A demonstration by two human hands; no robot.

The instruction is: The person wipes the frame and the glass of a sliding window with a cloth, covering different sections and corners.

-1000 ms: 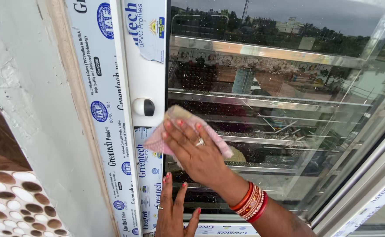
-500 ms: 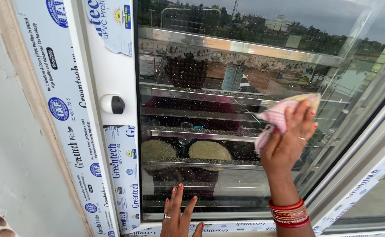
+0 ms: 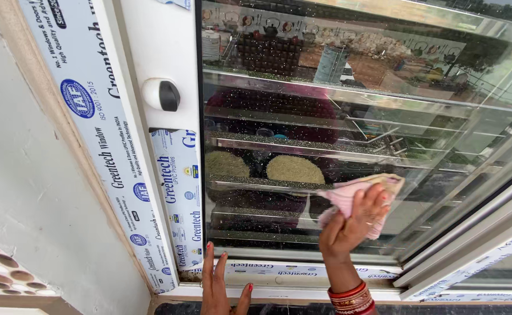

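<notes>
My right hand (image 3: 352,223) presses a pink cloth (image 3: 349,195) flat against the lower part of a speckled glass window pane (image 3: 326,116). Red bangles sit on that wrist. My left hand (image 3: 218,286) rests with fingers spread on the bottom rail of the white window frame (image 3: 168,52), near the lower left corner of the pane, holding nothing. The cloth is folded and bunched under my fingers.
Blue-printed white protective film (image 3: 101,128) covers the frame's left side and bottom rail. A round white latch knob (image 3: 161,94) sits on the sash. A plastered wall (image 3: 22,175) lies left, patterned tile (image 3: 2,271) at the lower left. A second sliding sash (image 3: 489,221) stands to the right.
My right hand swept the cloth from the pane's left edge across to the right, then down and left to the lower middle. The view shifted downward; my left hand stayed on the bottom rail.
</notes>
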